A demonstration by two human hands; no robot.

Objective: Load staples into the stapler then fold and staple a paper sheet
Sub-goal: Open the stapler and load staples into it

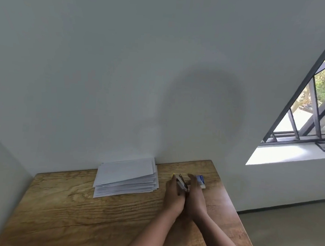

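Both forearms come in from the bottom edge and meet over the right part of the wooden table [63,208], so that's the closest stuff to the lens. Left hand [174,194] has its fingers curled around the stapler [182,184], gripping it from the left side, with the fingertips reaching up past its far end. Stapler looks silvery/dark with a bit of yellow at the far tip, and it's tilted, lifted a little off the wood as far as I can make out. Whether it's flipped open or closed, honestly can't tell, too blurry.

Right hand [194,192] sits pressed up against the stapler's right side, heel of the palm touching the left hand. Fingers seem held together and pointing away from the camera, but whether they actually pinch anything I cannot tell.

Just right of the stapler, touching or nearly touching the right hand's fingers, there's a small blue and white staple box [200,181] lying on the table. Left of the stapler, well apart from it, sits a messy stack of white paper sheets [126,177], pushed back against the wall [104,72]. Off to the stapler's right and up higher is a barred window [313,104] with greenery outside.
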